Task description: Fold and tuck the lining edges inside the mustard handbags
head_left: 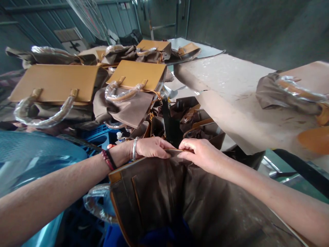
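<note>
Brown handbag [159, 195] with tan edging: 1 item, mouth open towards the camera, interior lining and slit pocket visible, something blue inside at the bottom; located front centre, below both hands. Film-wrapped handle [102, 215]: at its left side. Left hand [153, 148]: thumb and fingers clamped on the far rim; wrist bears 1 silver bangle [134, 149] and 1 dark-red beaded bracelet [106, 160]. Right hand [199, 152]: thumb and forefinger pinched on the same rim, just beside the left. Blue translucent plastic sheeting [36, 151]: left. Blue plastic crate [102, 140]: behind the left wrist. Wide tan-flapped handbag [56, 80] and smaller tan-flapped handbag [144, 72]: side by side beyond, handles film-wrapped. Paper-covered worktable [239, 89]: right, bearing 1 handbag lying down [272, 91].
</note>
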`<state>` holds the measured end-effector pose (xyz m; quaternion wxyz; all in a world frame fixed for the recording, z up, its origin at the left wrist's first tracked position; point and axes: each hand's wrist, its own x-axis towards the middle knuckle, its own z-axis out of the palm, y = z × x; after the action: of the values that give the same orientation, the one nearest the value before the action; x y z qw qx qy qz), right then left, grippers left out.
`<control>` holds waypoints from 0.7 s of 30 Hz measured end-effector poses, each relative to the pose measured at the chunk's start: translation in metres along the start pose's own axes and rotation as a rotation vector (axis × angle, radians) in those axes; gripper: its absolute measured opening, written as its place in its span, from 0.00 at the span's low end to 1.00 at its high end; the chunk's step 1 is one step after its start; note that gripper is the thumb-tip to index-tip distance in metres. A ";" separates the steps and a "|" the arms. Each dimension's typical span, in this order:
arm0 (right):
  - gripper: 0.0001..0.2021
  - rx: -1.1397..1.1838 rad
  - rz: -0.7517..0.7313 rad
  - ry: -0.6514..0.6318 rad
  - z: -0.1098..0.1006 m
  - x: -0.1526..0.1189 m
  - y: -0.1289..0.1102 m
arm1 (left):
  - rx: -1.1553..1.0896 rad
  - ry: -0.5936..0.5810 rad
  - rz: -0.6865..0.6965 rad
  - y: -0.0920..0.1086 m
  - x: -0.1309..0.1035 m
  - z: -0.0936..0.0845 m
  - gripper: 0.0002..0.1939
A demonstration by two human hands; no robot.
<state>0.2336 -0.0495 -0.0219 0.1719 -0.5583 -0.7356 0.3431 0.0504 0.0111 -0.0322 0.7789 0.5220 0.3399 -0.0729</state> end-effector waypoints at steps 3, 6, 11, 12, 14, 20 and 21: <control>0.05 -0.019 0.021 0.013 0.002 0.003 0.000 | 0.053 0.028 -0.003 0.003 0.002 0.002 0.21; 0.04 -0.024 0.050 0.030 0.005 0.001 0.003 | 0.139 0.060 0.070 0.004 0.009 0.005 0.20; 0.14 0.001 0.085 0.015 0.004 -0.012 0.014 | 0.212 0.147 0.119 0.000 0.020 0.002 0.22; 0.15 -0.003 0.099 0.021 0.004 -0.015 0.016 | 0.217 0.156 0.113 0.000 0.021 0.001 0.22; 0.14 -0.021 0.126 0.035 0.003 -0.020 0.020 | 0.221 0.151 0.107 0.000 0.022 0.000 0.23; 0.12 -0.069 0.082 0.029 0.006 -0.025 0.028 | 0.282 0.121 0.107 0.007 0.020 0.006 0.24; 0.12 -0.078 0.071 0.035 0.005 -0.025 0.028 | 0.322 0.142 0.109 0.008 0.020 0.008 0.23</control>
<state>0.2580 -0.0708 -0.0423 0.1504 -0.5960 -0.7252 0.3102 0.0736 0.0125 -0.0365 0.6621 0.6614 0.3491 -0.0468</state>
